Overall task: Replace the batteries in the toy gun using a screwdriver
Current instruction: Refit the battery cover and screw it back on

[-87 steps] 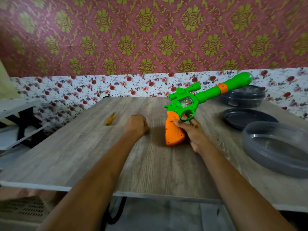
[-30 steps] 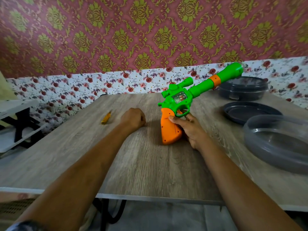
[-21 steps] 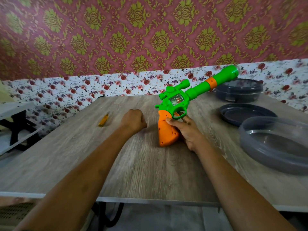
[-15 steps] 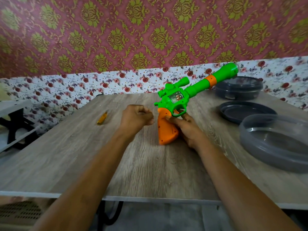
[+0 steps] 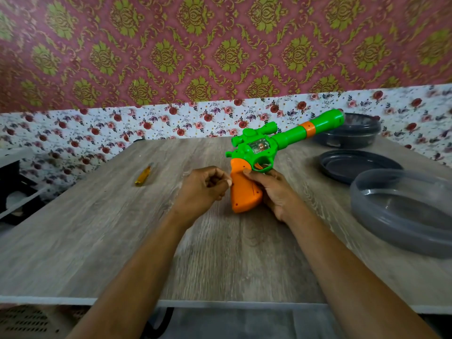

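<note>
The toy gun (image 5: pixel 259 152) has a green body, a long green barrel with an orange ring, and an orange grip (image 5: pixel 243 192). It stands on its grip butt on the wooden table (image 5: pixel 97 241), barrel slanting up to the right. My right hand (image 5: pixel 275 192) grips the orange grip from the right, thumb across its front just under the trigger guard. My left hand (image 5: pixel 203 189) is curled in a loose fist just left of the grip, thumb tip touching the grip's left edge; nothing shows inside it. A small yellow screwdriver (image 5: pixel 143 176) lies on the table, well left of both hands.
On the right of the table are a large translucent grey round container (image 5: pixel 401 216), a dark round lid (image 5: pixel 354 165) and a dark closed container (image 5: pixel 352 134) at the back. A floral wall runs behind the table. A white shelf (image 5: pixel 14 192) stands at the left.
My left fist lifted off the table and moved right until it reached the grip's left edge. My right hand kept hold of the gun, which stayed upright.
</note>
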